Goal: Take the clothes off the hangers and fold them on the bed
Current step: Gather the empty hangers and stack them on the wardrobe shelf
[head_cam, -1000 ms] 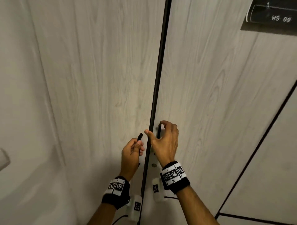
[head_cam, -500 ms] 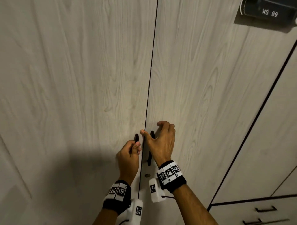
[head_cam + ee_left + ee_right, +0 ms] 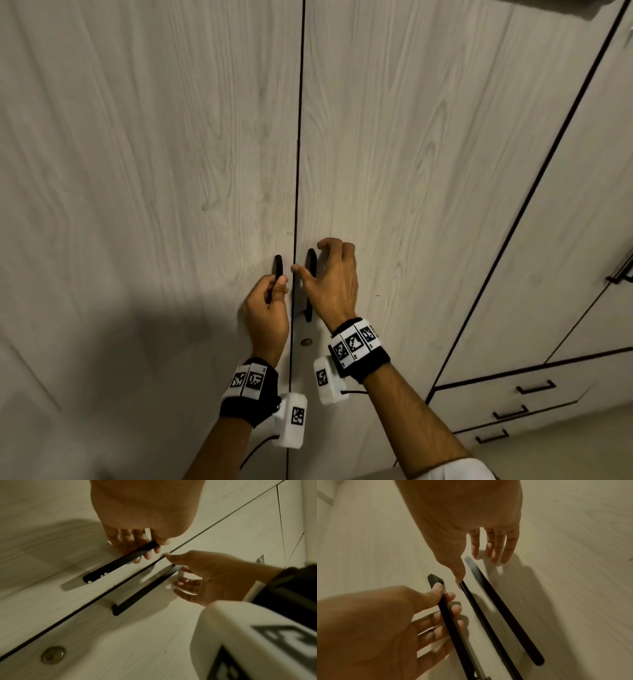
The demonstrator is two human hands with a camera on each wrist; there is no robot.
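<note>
Two pale wood-grain wardrobe doors, left (image 3: 171,171) and right (image 3: 411,164), stand closed, meeting at a thin dark seam. No clothes or hangers show. My left hand (image 3: 270,305) grips the black left handle (image 3: 278,265), thumb on its front and fingers curled behind it (image 3: 450,609). My right hand (image 3: 329,284) arches over the top of the black right handle (image 3: 311,260). Its thumb tip touches the seam, and its fingers (image 3: 494,547) are fairly straight, their tips on the door just past the right handle (image 3: 501,612).
A round metal keyhole (image 3: 306,342) sits below the right handle. To the right are another tall door with a dark handle (image 3: 620,274) and several drawers (image 3: 534,389) low down. Pale floor shows at the bottom right corner.
The dark gap between the two doors has narrowed to a thin line. Both hands have stayed at the handles, and the view has swung down and to the right.
</note>
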